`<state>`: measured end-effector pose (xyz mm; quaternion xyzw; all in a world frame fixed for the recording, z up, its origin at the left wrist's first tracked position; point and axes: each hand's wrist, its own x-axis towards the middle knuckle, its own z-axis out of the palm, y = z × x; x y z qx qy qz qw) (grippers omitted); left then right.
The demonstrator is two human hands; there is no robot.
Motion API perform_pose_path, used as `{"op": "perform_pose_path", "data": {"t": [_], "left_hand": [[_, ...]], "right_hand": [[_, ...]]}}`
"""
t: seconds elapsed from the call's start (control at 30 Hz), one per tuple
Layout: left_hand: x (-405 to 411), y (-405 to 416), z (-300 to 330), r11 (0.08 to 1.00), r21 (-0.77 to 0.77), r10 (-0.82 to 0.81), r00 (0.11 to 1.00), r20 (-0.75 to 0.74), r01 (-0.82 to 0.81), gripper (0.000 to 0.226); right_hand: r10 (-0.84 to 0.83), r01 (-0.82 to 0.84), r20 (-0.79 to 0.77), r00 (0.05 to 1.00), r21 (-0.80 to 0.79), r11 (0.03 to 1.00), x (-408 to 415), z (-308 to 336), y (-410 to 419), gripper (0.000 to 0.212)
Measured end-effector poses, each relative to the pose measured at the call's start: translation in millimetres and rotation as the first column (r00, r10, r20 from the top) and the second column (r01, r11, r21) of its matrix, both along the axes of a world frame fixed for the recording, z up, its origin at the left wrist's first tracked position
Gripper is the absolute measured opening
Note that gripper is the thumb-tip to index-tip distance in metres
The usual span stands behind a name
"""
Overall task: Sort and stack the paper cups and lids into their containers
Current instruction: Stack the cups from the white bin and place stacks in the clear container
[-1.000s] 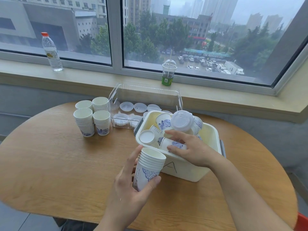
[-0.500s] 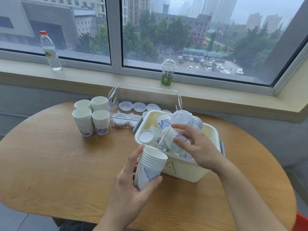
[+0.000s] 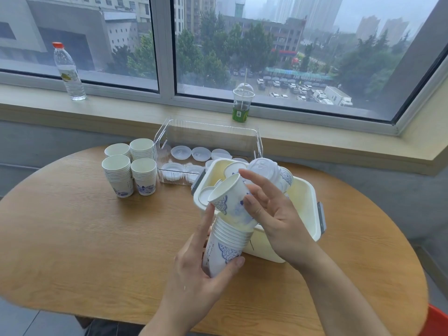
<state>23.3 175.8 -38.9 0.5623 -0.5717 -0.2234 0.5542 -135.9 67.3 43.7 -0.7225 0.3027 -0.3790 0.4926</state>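
Both hands meet over the near edge of a round wooden table (image 3: 72, 238). Left hand (image 3: 194, 282) grips a nested stack of cups (image 3: 224, 248) from below, thumb curled round its lower front and the forefinger stretched straight up along its side. At the top of that stack sits a single paper cup (image 3: 230, 197), white with a blue pattern, tilted with its mouth turned up and to the left and its base in the stack's top rim. Right hand (image 3: 274, 214) has its thumb pressed on this cup's side, while the other fingers fan out loosely above and behind it; whether they touch the cup cannot be told. Just behind the hands stands a cream tub (image 3: 308, 204) with grey latches, holding a jumble of more cups and a lidded cup (image 3: 263, 168). Touching the tub's far left corner is a clear box (image 3: 208, 132) with several white lids (image 3: 201, 154) lying flat on its bottom. Left of that box, four stacks (image 3: 131, 170) of cups stand upright, close together in a square. On the window sill behind, a water bottle (image 3: 69, 73) with a red cap stands far left, and a clear domed cup (image 3: 242, 103) with a green label and a straw stands near the middle.
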Motion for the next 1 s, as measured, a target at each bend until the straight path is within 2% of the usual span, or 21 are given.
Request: {"op": "perform_pose_path", "data": {"t": [0.1,0.3,0.47,0.67,0.83,1.0], "left_hand": [[-0.8,-0.9,1.2,1.0,-0.007,-0.013,1.0,-0.013,0.013,0.102],[-2.3,-0.2,3.6,1.0,-0.007,-0.021,1.0,-0.006,0.021,0.097],[-4.3,-1.3,4.9,1.0,-0.015,-0.02,1.0,0.006,0.02,0.095],[-4.4,-1.5,9.7,0.999,-0.037,-0.009,0.998,-0.064,0.007,0.097],[-3.7,-4.9,14.0,0.999,-0.048,0.004,0.987,-0.159,-0.012,0.097],[-5.2,-7.5,16.0,0.999,-0.043,-0.009,0.986,-0.167,0.002,0.097]], "right_hand": [[-0.02,0.021,0.015,1.0,-0.014,1.0,1.4,-4.5,3.5,0.05],[-0.066,0.069,0.042,0.997,-0.063,0.996,-1.8,-11.1,9.1,0.041],[-0.073,0.068,-0.039,0.997,-0.113,0.991,-5.6,-12.6,10.9,0.055],[-0.114,0.109,-0.033,0.993,-0.124,0.986,-10.7,-13.7,11.1,0.046],[-0.094,0.08,-0.124,0.988,-0.116,0.99,-16.3,-23.4,16.1,0.042],[-0.083,0.068,-0.138,0.987,-0.108,0.992,-21.4,-25.4,17.7,0.039]]}}
